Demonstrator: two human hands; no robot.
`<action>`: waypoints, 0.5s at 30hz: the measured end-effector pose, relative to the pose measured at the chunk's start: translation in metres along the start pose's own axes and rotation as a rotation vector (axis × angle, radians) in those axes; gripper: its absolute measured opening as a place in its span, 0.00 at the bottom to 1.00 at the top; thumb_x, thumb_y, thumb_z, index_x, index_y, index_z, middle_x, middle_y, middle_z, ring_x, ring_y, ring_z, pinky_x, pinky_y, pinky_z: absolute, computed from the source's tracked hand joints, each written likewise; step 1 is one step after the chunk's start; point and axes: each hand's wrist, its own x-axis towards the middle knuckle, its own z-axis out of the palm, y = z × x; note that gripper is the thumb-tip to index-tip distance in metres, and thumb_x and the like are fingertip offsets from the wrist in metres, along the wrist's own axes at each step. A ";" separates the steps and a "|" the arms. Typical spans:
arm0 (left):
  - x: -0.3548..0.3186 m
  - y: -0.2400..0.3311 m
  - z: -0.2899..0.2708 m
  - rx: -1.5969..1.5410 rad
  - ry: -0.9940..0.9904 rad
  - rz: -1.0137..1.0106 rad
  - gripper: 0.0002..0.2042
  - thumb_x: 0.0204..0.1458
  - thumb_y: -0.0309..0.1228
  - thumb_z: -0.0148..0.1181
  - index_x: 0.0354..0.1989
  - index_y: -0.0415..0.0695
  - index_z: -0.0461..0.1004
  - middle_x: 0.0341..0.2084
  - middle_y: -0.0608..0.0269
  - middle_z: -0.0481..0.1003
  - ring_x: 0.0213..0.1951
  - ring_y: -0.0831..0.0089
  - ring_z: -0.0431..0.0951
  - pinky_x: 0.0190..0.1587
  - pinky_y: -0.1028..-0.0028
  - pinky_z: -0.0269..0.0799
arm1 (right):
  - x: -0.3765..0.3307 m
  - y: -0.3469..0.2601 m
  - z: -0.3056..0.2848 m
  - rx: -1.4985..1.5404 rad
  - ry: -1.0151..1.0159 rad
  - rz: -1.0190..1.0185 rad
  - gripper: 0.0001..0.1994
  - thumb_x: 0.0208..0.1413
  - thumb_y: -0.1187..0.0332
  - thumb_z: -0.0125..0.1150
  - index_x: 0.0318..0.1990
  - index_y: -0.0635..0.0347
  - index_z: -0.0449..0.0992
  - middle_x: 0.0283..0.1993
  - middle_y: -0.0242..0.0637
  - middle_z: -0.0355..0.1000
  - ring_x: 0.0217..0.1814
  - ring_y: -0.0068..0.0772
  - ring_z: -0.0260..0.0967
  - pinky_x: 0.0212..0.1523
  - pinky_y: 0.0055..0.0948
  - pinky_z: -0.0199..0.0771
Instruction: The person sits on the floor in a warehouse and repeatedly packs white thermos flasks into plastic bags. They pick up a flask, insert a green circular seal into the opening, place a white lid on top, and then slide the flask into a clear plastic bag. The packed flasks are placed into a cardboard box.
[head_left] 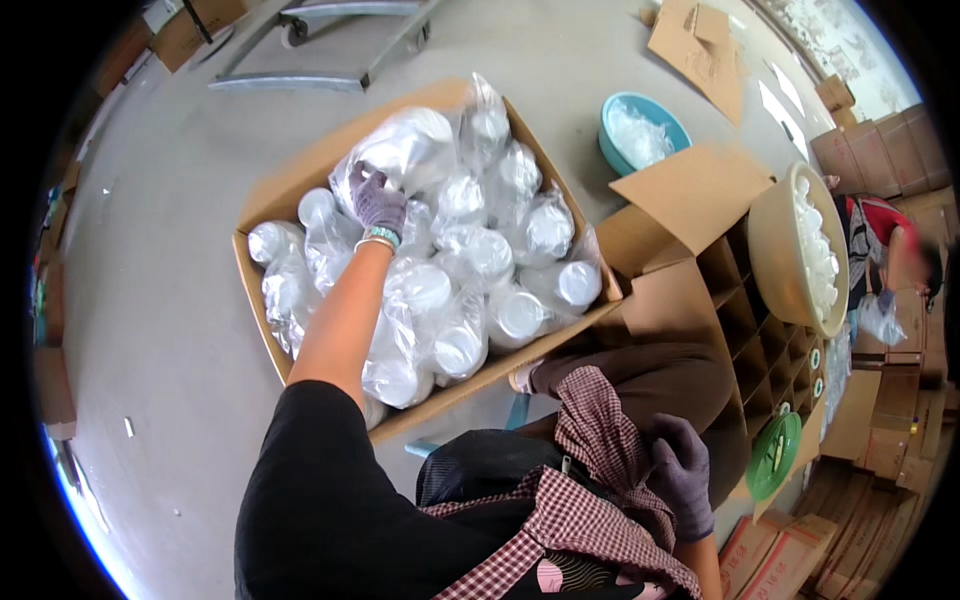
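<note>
An open cardboard box in front of me is filled with clear bottles or jars, each wrapped in thin clear plastic. My left hand, in a purple-grey glove, reaches into its far left part. Its fingers are closed on a large bagged clear container, which lies tilted above the others and looks slightly blurred. My right hand, gloved alike, rests on my lap beside the checked apron cloth. Its fingers are curled, and nothing shows in them.
To the right stands a cardboard box with a grid of dividers. A beige tub of white pieces and a green dish sit on it. Beyond are a blue basin, a metal trolley and another person.
</note>
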 end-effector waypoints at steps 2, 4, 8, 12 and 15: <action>-0.007 -0.017 0.035 -0.051 0.133 -0.021 0.21 0.39 0.38 0.72 0.43 0.44 0.84 0.66 0.46 0.64 0.66 0.50 0.64 0.69 0.63 0.60 | 0.001 0.003 0.000 -0.027 -0.018 0.028 0.16 0.55 0.74 0.57 0.52 0.68 0.76 0.46 0.37 0.76 0.48 0.28 0.73 0.53 0.27 0.73; -0.002 -0.055 0.053 -0.170 -0.044 -0.243 0.23 0.42 0.40 0.71 0.47 0.43 0.83 0.55 0.47 0.73 0.59 0.51 0.71 0.65 0.63 0.64 | 0.001 0.000 -0.002 -0.071 -0.042 0.072 0.17 0.55 0.73 0.55 0.52 0.68 0.75 0.46 0.36 0.76 0.48 0.27 0.72 0.53 0.26 0.72; 0.028 -0.145 0.082 0.010 -0.707 -0.177 0.23 0.50 0.47 0.68 0.48 0.42 0.81 0.43 0.49 0.81 0.48 0.55 0.80 0.54 0.65 0.73 | 0.008 -0.008 0.000 -0.117 -0.032 0.072 0.16 0.54 0.74 0.56 0.51 0.69 0.76 0.45 0.38 0.76 0.47 0.29 0.74 0.52 0.27 0.73; 0.044 -0.256 0.053 -0.348 -0.773 -0.359 0.25 0.54 0.53 0.65 0.50 0.45 0.80 0.42 0.56 0.81 0.40 0.63 0.80 0.46 0.66 0.77 | 0.034 -0.015 -0.021 -0.123 -0.164 0.042 0.16 0.53 0.75 0.57 0.50 0.69 0.77 0.44 0.42 0.76 0.47 0.33 0.75 0.51 0.28 0.74; 0.032 -0.081 0.021 -0.250 -1.005 -0.495 0.24 0.53 0.48 0.69 0.51 0.43 0.80 0.43 0.57 0.80 0.38 0.66 0.80 0.42 0.69 0.77 | -0.001 -0.032 -0.002 -0.164 -0.073 0.185 0.17 0.52 0.77 0.56 0.50 0.69 0.76 0.44 0.43 0.76 0.46 0.33 0.75 0.51 0.29 0.75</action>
